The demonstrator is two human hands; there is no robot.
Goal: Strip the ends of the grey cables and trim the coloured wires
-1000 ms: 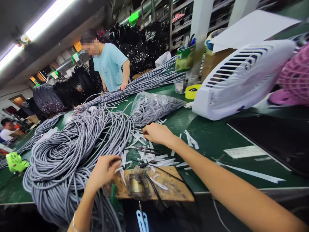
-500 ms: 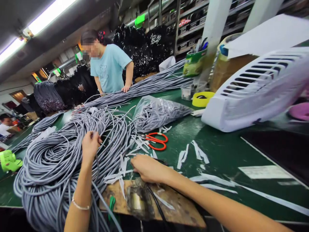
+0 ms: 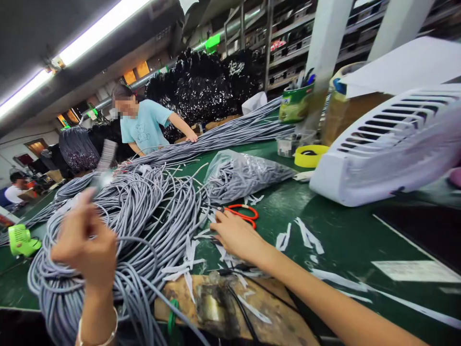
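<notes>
My left hand [image 3: 84, 242] is raised over a big heap of grey cable [image 3: 137, 211] at the left of the green table. It is blurred by motion and looks closed round a strand of the grey cable that loops away to its right. My right hand [image 3: 237, 233] lies low on the table with its fingers stretched out, open. Its fingertips are just short of the orange-handled scissors [image 3: 243, 214]. White paper strips [image 3: 187, 259] lie scattered around it.
A wooden board with a metal fixture [image 3: 216, 302] sits at the near edge. A plastic bag of cable pieces [image 3: 248, 173], a yellow tape roll [image 3: 309, 156] and a white fan [image 3: 389, 144] stand to the right. A person in a light blue shirt [image 3: 144, 129] handles cables across the table.
My left hand has lifted up and left from the cable heap, pulling a strand. My right hand has moved from the wooden board forward toward the scissors.
</notes>
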